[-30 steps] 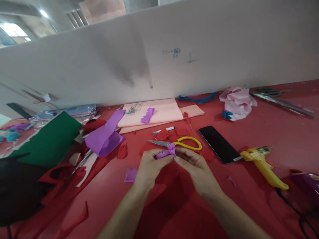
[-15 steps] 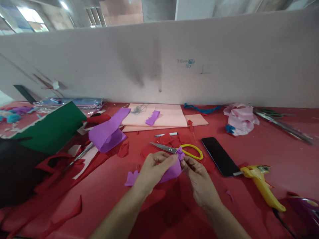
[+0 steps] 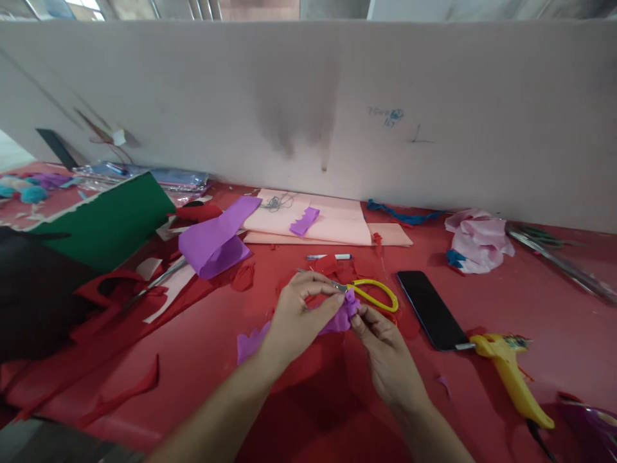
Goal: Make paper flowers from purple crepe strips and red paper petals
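Observation:
Between my two hands is a purple crepe paper strip (image 3: 340, 321) with a scalloped edge, its right end gathered into a small flower-like bunch. My left hand (image 3: 303, 312) pinches the strip near that bunch, thumb pressed along it. The strip's loose end comes out on the left, below my wrist. My right hand (image 3: 380, 334) pinches the base of the bunch between thumb and fingertips. Just behind the hands lie scissors (image 3: 378, 292) with yellow handles, their blades mostly covered by my left hand. Red cut pieces (image 3: 328, 265) lie beyond the scissors.
Right of my hands are a black phone (image 3: 431, 308) and a yellow glue gun (image 3: 511, 373). Folded purple paper (image 3: 212, 247), a green board (image 3: 116, 225) and red scraps lie left. Peach sheets (image 3: 332, 218) and a pen (image 3: 332, 257) lie behind, before a white partition (image 3: 193, 96).
The camera view has tilted down and shifted slightly. My left hand's fingers have lifted and now cover more of the scissor blades. Both hands still pinch the purple strip.

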Available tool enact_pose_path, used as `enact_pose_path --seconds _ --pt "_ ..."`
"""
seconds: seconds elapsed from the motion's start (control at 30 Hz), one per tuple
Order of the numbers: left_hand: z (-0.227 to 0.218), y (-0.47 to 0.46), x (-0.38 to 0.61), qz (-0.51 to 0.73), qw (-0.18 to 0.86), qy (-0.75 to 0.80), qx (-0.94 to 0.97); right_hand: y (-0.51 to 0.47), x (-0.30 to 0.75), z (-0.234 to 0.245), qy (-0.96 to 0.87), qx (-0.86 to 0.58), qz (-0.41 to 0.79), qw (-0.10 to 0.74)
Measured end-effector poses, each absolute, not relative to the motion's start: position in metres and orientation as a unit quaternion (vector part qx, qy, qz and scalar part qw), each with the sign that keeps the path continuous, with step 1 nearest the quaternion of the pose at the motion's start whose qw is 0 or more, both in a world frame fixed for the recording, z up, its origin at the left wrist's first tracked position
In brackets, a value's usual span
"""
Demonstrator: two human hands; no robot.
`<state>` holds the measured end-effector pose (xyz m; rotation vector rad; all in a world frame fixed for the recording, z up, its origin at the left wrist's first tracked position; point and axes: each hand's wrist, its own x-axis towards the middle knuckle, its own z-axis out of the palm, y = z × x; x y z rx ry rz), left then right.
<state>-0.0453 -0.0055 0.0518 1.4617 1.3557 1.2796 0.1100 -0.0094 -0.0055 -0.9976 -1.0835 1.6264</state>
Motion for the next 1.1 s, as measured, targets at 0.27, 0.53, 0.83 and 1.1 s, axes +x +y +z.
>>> enact_pose_path --seconds 0.27,0.53,0.83,1.1 --pt "0.046 -0.004 -0.041 0.506 0.594 0.474 0.408 -0.012 0.108 -0.007 -0.405 -0.396 0.681 0.463" --pt "0.041 -0.003 -0.043 0.443 0.627 0.459 0.448 -0.010 0.107 -0.006 -0.351 -0.378 0.712 0.476" --pt "0.047 -0.006 -0.045 0.404 0.634 0.467 0.466 -0.009 0.108 -0.001 -0.326 -0.342 0.739 0.480" --pt "0.049 -0.005 -0.044 0.440 0.658 0.457 0.406 -0.010 0.108 -0.006 -0.331 -0.357 0.725 0.486"
